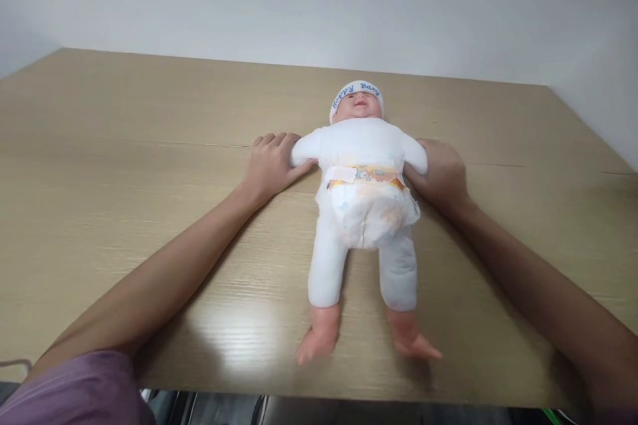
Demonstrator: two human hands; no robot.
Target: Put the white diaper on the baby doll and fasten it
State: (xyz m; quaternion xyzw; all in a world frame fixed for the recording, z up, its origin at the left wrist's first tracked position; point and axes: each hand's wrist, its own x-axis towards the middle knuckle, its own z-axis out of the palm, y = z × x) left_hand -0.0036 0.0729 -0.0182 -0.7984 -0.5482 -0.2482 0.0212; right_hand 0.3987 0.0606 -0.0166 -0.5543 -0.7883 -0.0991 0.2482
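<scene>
A baby doll (pixel 363 146) in a white suit lies on its back in the middle of a wooden table (pixel 124 166), head away from me, wearing a white cap with blue lettering. A diaper (pixel 371 209) with a printed waistband is wrapped around its hips. My left hand (pixel 270 165) is closed around the doll's arm on the left side. My right hand (pixel 441 176) grips the doll's other arm and side, fingers curled behind it. The doll's bare pink feet (pixel 319 340) point toward me near the front edge.
The light wood table meets a white wall (pixel 319 0) at the back. Its front edge (pixel 319 398) runs just below the doll's feet, with dark floor or furniture beneath. A purple sleeve (pixel 74 392) shows at the bottom left.
</scene>
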